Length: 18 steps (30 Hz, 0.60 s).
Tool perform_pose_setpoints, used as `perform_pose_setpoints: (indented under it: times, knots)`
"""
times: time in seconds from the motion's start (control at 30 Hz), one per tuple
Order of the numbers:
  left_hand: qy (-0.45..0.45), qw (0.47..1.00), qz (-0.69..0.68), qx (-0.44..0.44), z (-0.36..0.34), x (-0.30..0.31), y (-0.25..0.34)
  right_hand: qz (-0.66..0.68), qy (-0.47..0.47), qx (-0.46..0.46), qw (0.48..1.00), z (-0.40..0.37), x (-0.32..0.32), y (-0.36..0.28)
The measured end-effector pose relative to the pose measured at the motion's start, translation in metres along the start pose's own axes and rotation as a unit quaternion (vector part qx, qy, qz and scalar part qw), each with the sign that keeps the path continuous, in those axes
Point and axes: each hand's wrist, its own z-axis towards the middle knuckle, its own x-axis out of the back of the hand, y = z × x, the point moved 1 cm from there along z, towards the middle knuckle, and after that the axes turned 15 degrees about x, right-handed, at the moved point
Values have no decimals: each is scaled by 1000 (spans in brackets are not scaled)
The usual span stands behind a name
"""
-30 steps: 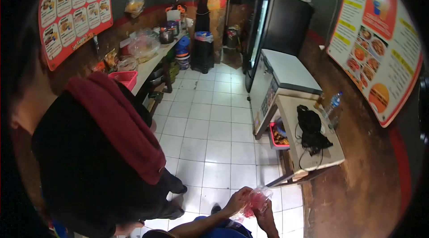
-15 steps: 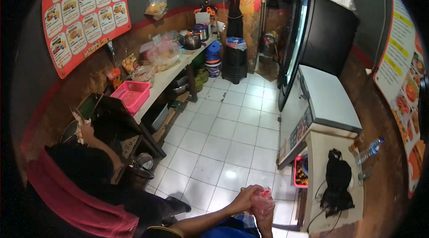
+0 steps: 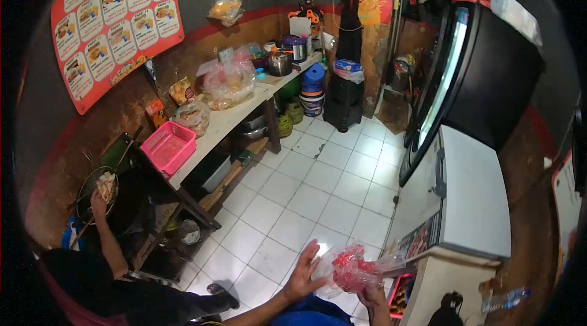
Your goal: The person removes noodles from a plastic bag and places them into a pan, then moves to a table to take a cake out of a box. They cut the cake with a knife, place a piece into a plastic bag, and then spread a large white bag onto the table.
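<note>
In front of me a clear plastic bag (image 3: pixel 348 268) with bright red material showing inside bunches up between my hands. My right hand (image 3: pixel 372 297) grips it from below on the right, fingers partly hidden by the crumpled plastic. On the other side, my left hand (image 3: pixel 301 278) is open, its fingers apart and pointing up, right at the bag's left edge.
At the left, another person's hand (image 3: pixel 98 205) holds food over a strainer (image 3: pixel 85 188). A pink basket (image 3: pixel 164 166) and filled bags line the long counter (image 3: pixel 235 117). A chest freezer (image 3: pixel 474 191) stands at right, before a black fridge (image 3: pixel 489 75).
My hands have drawn apart; the left has come off the bag and spread its fingers. The bag looks larger and looser. My view has shifted, and the other person's hand is now lower.
</note>
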Motion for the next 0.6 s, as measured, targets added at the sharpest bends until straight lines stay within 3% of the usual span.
perform_pose_setpoints:
  times: [0.03, 0.1, 0.17, 0.23, 0.27, 0.33, 0.37, 0.4, 0.43, 0.47, 0.5, 0.57, 0.6]
  knots:
    - [6, 1000, -3, -5, 20, 4, -11, 36, 10, -38, 999, 22, -1, -1]
    - [62, 962, -261, 47, 59, 16, -36, 79, -20, -61, 995, 65, 14, 11]
    - [53, 972, -217, 68, 98, 25, -67, 79, 25, -107, 991, 106, 28, 26]
    - [13, 991, -127, 33, 147, 10, -54, 40, 31, -115, 992, 151, 19, 22]
    - [-19, 999, -4, -37, 174, 5, -41, -55, 28, -96, 994, 171, 11, 14]
    - [-38, 997, -65, 1, 228, -10, -34, -316, -23, -69, 946, 210, 4, -11]
    - [-59, 991, -115, 36, 256, -14, -30, -316, -22, -69, 946, 236, 15, -13]
    - [-25, 997, -62, 29, 283, -13, -28, -434, -131, 108, 885, 260, 26, -13]
    - [-28, 997, -62, 36, 306, -13, -27, -526, -231, 277, 770, 276, 35, -13]
    - [-2, 999, -1, 54, 331, -13, -27, -385, -157, 126, 901, 289, -15, -45]
    - [23, 995, 61, 70, 358, -13, -24, -383, -151, 127, 902, 304, -29, -57]
    - [46, 993, 51, 97, 401, -18, -15, -244, -16, 7, 970, 341, -34, -69]
    - [67, 991, 45, 110, 424, -17, -17, -422, -123, 122, 890, 362, -15, -61]
